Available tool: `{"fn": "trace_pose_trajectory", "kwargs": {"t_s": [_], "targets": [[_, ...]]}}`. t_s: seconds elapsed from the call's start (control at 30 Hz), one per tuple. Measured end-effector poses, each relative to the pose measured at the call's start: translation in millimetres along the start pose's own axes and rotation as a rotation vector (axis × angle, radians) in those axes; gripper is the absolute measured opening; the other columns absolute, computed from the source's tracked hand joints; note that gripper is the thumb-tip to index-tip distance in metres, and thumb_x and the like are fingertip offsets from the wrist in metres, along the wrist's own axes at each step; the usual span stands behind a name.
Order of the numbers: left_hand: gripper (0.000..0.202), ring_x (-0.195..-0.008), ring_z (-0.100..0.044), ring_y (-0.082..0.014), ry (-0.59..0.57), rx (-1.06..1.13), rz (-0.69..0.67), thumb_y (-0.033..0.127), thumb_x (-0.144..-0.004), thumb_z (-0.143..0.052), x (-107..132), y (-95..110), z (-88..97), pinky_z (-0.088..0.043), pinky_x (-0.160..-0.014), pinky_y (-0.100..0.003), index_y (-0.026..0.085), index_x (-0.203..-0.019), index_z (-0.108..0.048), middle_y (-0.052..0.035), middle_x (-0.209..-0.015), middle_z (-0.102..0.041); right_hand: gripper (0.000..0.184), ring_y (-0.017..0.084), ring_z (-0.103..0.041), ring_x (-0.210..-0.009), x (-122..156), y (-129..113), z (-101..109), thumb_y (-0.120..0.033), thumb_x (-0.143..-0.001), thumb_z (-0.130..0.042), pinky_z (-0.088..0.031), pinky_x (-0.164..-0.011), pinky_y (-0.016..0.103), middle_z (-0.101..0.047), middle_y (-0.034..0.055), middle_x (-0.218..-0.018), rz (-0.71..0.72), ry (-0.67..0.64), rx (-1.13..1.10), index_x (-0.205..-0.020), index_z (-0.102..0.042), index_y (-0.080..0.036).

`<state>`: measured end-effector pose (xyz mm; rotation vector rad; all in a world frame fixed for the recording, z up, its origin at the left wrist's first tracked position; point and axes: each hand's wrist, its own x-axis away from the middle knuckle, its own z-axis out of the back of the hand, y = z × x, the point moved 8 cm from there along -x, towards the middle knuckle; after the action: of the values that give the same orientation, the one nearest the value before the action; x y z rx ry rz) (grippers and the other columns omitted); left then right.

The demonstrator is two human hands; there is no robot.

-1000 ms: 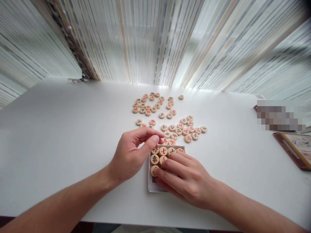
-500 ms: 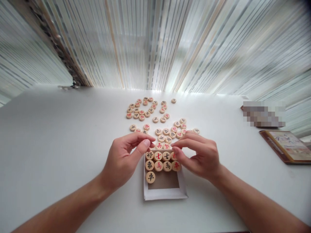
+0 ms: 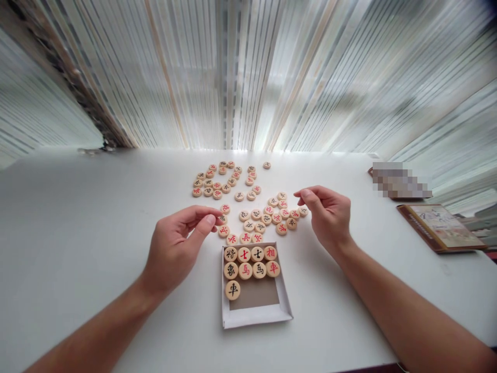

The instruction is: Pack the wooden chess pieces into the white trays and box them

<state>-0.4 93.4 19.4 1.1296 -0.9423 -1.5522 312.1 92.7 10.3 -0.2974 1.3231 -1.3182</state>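
Note:
A shallow white cardboard box (image 3: 258,316) with a brown bottom holds round wooden Chinese chess pieces: two full rows and one black-lettered piece (image 3: 233,290) starting a third row at the left. My left hand (image 3: 176,243) hovers by the box's upper left corner, thumb and fingertips slightly apart, close to a red-lettered piece (image 3: 223,231); I see nothing held in it. My right hand (image 3: 330,215) is above the table, right of the loose pieces, its fingers bent and thumb near the index finger. No piece shows in it. Its lower fingers are partly hidden.
Many loose chess pieces (image 3: 248,225) with red or black characters lie beyond the box on the white table (image 3: 97,217). A brown-edged flat box or book (image 3: 446,228) lies at the right, with a partly blurred-out flat item (image 3: 402,181) behind. Striped curtains (image 3: 213,77) hang at the back.
My right hand has moved away from the box, up and to the right, uncovering the red piece in the top right corner. My left hand has drawn slightly left. The view has shifted a little.

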Motion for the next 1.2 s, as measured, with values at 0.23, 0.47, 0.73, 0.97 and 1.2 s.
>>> {"fn": "trace_pose_trajectory", "kwargs": {"t_s": [0.23,0.47,0.73,0.97,1.2], "targets": [[0.016,-0.091,-0.079,-0.0243,-0.002,-0.178,-0.053,0.034,-0.093,-0.076,-6.0,-6.2,-1.3,-0.061,-0.086,-0.033,0.019,-0.095,-0.084,-0.0069,-0.096,-0.086,0.012,0.016,-0.061,-0.066,7.2,-9.1,-26.2,-0.024,-0.091,-0.071,-0.048,-0.058,0.029,-0.075,0.0049,-0.082,0.118,-0.272,0.067,-0.091,-0.082,-0.019],[0.016,-0.093,-0.079,-0.0248,-0.038,-0.239,-0.089,0.032,-0.094,-0.074,-2.1,-4.4,-6.8,-0.059,-0.066,-0.025,0.020,-0.096,-0.084,-0.0074,-0.099,-0.086,0.016,0.019,-0.069,-0.078,14.5,-11.7,-39.7,-0.023,-0.090,-0.075,-0.054,-0.066,0.032,-0.072,0.0084,-0.095,0.202,-0.444,0.124,-0.101,-0.086,-0.019],[0.019,-0.094,-0.080,-0.0252,-0.071,-0.286,-0.105,0.029,-0.094,-0.068,0.7,-4.3,-13.5,-0.058,-0.059,-0.024,0.019,-0.098,-0.084,-0.0073,-0.098,-0.086,0.018,0.020,-0.068,-0.080,16.8,-9.1,-42.8,-0.024,-0.091,-0.075,-0.056,-0.069,0.036,-0.069,0.0085,-0.099,0.235,-0.480,0.160,-0.105,-0.085,-0.022],[0.019,-0.094,-0.080,-0.0243,-0.090,-0.295,-0.111,0.029,-0.095,-0.068,1.7,-5.8,-15.9,-0.058,-0.060,-0.025,0.018,-0.098,-0.083,-0.0063,-0.097,-0.086,0.019,0.023,-0.067,-0.084,19.9,-8.5,-46.5,-0.024,-0.094,-0.073,-0.056,-0.069,0.037,-0.067,0.0094,-0.100,0.265,-0.511,0.201,-0.108,-0.086,-0.024],[0.020,-0.094,-0.080,-0.0247,-0.093,-0.290,-0.101,0.030,-0.094,-0.068,1.5,-8.0,-16.6,-0.058,-0.061,-0.025,0.018,-0.098,-0.083,-0.0070,-0.097,-0.086,0.017,0.024,-0.067,-0.086,19.6,-9.9,-46.3,-0.023,-0.093,-0.074,-0.056,-0.069,0.039,-0.068,0.0103,-0.101,0.290,-0.514,0.216,-0.104,-0.087,-0.024]]}}
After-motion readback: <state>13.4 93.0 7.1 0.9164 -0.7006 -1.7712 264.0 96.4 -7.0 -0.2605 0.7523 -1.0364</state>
